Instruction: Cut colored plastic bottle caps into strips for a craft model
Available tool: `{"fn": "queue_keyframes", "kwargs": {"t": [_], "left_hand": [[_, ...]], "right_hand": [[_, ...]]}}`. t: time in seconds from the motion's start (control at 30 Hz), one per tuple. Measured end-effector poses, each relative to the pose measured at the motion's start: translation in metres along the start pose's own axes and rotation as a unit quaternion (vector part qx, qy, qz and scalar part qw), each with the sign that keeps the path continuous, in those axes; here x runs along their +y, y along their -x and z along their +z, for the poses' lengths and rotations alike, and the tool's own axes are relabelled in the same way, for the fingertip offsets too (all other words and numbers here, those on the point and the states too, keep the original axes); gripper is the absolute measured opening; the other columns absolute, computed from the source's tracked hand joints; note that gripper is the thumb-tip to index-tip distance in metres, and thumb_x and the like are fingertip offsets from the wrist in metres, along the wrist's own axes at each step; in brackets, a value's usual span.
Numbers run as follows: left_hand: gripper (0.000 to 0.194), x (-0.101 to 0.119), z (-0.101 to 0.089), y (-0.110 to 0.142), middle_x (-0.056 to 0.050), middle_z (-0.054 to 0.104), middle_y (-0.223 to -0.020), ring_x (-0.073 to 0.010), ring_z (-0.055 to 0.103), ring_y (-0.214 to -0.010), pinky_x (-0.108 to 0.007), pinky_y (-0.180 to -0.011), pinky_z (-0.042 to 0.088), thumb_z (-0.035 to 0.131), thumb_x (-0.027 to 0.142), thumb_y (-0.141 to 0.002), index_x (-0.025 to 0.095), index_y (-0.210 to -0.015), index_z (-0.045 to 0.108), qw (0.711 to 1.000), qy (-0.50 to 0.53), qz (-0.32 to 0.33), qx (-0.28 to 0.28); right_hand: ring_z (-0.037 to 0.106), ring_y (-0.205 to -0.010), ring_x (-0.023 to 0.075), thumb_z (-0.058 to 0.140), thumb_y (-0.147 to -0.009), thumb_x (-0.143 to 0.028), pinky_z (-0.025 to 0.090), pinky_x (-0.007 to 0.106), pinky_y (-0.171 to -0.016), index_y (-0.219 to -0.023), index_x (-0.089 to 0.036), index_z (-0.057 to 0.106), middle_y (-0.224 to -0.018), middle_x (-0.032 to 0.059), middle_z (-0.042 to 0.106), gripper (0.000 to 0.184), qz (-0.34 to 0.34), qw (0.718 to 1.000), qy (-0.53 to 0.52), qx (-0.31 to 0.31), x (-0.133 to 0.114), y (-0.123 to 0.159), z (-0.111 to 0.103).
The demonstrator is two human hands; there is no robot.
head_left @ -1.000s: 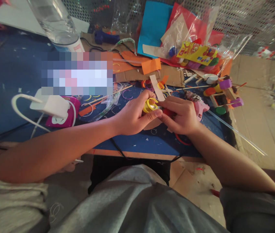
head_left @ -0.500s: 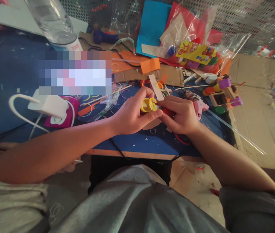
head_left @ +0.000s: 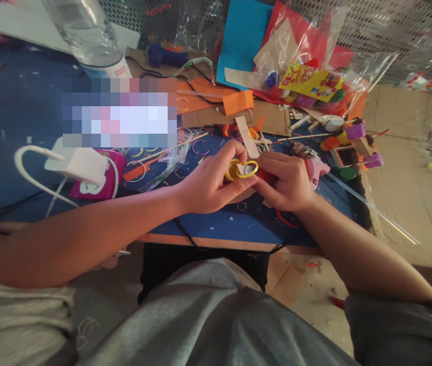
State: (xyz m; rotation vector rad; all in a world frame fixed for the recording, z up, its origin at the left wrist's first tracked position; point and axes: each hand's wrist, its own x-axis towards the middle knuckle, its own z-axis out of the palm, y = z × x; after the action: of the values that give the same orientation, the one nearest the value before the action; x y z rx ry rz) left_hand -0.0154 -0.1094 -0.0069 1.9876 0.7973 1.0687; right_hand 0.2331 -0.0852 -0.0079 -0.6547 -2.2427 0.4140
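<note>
Yellow band, thin and smooth, curled into rounded loops, one edge-on rim facing up and a pale scrap showing through it; located at the left hand's fingertips, above the table. Left hand: bare, thumb and forefinger closed on the band in a pinch. Right hand: bare, fingers bent inward, tips just beside the band; a red piece shows beneath, mostly covered, and whether the hand grips it cannot be told. Beyond the hands: a flat, pale paper strip, straight-sided; a matt orange paper; a crinkled clear bag with a yellow printed label. Right of the right hand: a pink plastic piece, a slender clear rod, and brown cardboard, broad and creased. Tabletop: blue, flecked with scraps, bordered by a narrow wooden edge. Open room: a shallow strip between hands and edge, crossed by a black cable; a wider blue stretch at far left. Clutter crowds the far side.
</note>
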Motion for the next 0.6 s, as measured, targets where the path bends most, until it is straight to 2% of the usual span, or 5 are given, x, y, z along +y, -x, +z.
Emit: {"fn": "queue_keyframes", "kwargs": {"t": [0.23, 0.47, 0.6], "left_hand": [[0.052, -0.0002, 0.0041, -0.0003, 0.002, 0.059, -0.089, -0.0143, 0.047, -0.066, -0.035, -0.063, 0.041, 0.073, 0.073, -0.107, 0.028, -0.112, 0.049, 0.999, 0.016, -0.009, 0.038], [0.054, 0.0054, 0.0042, -0.0022, 0.003, 0.052, -0.086, -0.0154, 0.047, -0.069, -0.035, -0.064, 0.041, 0.069, 0.077, -0.108, 0.029, -0.110, 0.045, 0.997, 0.060, -0.023, 0.041], [0.053, 0.0033, 0.0058, -0.0010, 0.002, 0.053, -0.087, -0.0154, 0.048, -0.069, -0.035, -0.066, 0.043, 0.067, 0.079, -0.109, 0.029, -0.112, 0.048, 0.994, 0.093, -0.016, 0.054]], "right_hand": [[0.063, -0.070, 0.0206, 0.069, -0.112, -0.074, 0.052, 0.036, -0.068, -0.121, -0.022, 0.088, -0.082, 0.0056, 0.072, 0.057, 0.036, 0.999, 0.014, -0.003, -0.0003, 0.0004, -0.0001], [0.062, -0.070, 0.0199, 0.071, -0.111, -0.073, 0.048, 0.036, -0.066, -0.118, -0.021, 0.088, -0.080, 0.0041, 0.069, 0.055, 0.031, 0.999, 0.014, 0.010, 0.0009, 0.0001, 0.0010], [0.063, -0.071, 0.0210, 0.070, -0.110, -0.076, 0.050, 0.037, -0.068, -0.112, -0.021, 0.086, -0.080, 0.0052, 0.071, 0.057, 0.046, 0.999, 0.017, 0.015, 0.0016, -0.0001, 0.0010]]}}
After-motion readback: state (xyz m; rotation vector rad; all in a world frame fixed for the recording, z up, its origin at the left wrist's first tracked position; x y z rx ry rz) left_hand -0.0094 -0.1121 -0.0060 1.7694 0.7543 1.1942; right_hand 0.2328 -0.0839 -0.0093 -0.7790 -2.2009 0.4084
